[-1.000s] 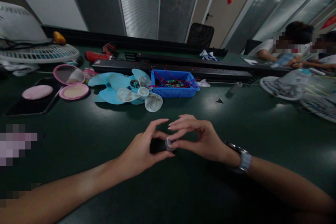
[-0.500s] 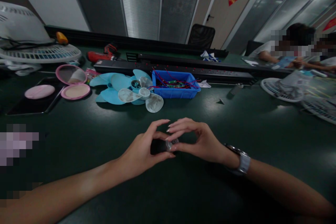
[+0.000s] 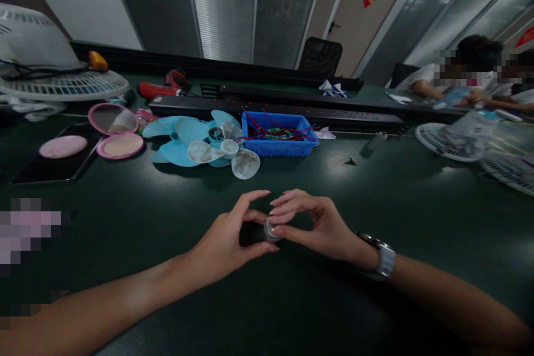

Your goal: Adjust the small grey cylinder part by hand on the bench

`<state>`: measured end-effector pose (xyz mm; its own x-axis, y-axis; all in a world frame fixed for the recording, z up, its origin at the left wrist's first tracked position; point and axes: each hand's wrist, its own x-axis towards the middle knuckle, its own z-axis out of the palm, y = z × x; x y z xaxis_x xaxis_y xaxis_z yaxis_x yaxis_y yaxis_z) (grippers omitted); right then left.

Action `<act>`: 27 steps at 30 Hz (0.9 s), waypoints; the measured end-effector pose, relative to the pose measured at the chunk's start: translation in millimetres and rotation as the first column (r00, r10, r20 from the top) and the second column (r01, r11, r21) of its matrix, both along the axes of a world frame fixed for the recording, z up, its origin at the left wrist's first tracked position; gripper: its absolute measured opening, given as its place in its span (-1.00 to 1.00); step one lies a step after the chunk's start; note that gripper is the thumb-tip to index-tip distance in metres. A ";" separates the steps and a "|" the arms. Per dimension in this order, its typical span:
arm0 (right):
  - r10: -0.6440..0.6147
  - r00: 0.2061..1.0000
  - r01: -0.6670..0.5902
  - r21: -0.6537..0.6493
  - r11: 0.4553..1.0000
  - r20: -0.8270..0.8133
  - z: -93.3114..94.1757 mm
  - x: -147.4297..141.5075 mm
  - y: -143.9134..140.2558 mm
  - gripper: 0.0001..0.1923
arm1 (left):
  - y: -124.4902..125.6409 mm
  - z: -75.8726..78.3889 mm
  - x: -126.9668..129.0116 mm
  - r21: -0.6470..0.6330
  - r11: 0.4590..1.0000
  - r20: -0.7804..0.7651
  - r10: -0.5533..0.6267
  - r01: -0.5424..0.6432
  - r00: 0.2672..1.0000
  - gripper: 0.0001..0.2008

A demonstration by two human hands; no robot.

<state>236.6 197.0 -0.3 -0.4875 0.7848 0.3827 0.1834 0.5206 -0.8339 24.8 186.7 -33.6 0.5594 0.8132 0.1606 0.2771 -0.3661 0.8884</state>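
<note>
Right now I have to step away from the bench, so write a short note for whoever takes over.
Left hand: grips a small dark part low over the green table.
Right hand: fingertips pinch the silver cap at that part's end.
Nearby: blue fan blades, clear fan blade, blue bin of wired boards.
Done: part and cap held together.
Left: whether the cap is seated cannot be told.

Both forearms are bare, with no sleeves in view. The right wrist wears a wristwatch with a pale grey strap and a dark round face (image 3: 380,258). The fingers (image 3: 280,202) of the right hand (image 3: 317,225) have long, pale, glossy nails. The left hand (image 3: 225,242) carries no ring or band.
</note>
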 end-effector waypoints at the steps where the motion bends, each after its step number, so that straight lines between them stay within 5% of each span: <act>1: -0.006 1.000 0.006 0.007 1.000 0.009 0.2 0.1 0.1 -0.81 | -0.1 -0.1 0.0 -0.001 1.000 0.000 0.001 -0.001 1.000 -0.19; 8: -0.073 0.997 0.073 -0.014 0.997 -0.007 2.7 -1.6 -2.0 -0.87 | 0.7 -1.1 -0.4 -0.019 1.000 -0.003 0.009 -0.009 1.000 -0.19; 13: -0.108 0.990 0.107 -0.022 0.994 -0.092 11.0 17.2 3.7 -0.56 | 0.1 2.1 -0.3 -0.040 0.999 -0.009 0.013 -0.014 1.000 -0.19; 20: -0.236 0.940 0.237 0.026 0.971 0.247 -12.3 72.6 7.6 -0.85 | 0.6 3.1 1.3 -0.056 0.998 -0.022 0.024 -0.025 0.999 -0.19; 27: -0.158 0.929 0.183 -0.044 0.982 0.335 -26.1 80.7 4.4 -0.71 | 0.3 4.3 0.8 -0.043 0.998 -0.035 0.035 -0.036 0.999 -0.20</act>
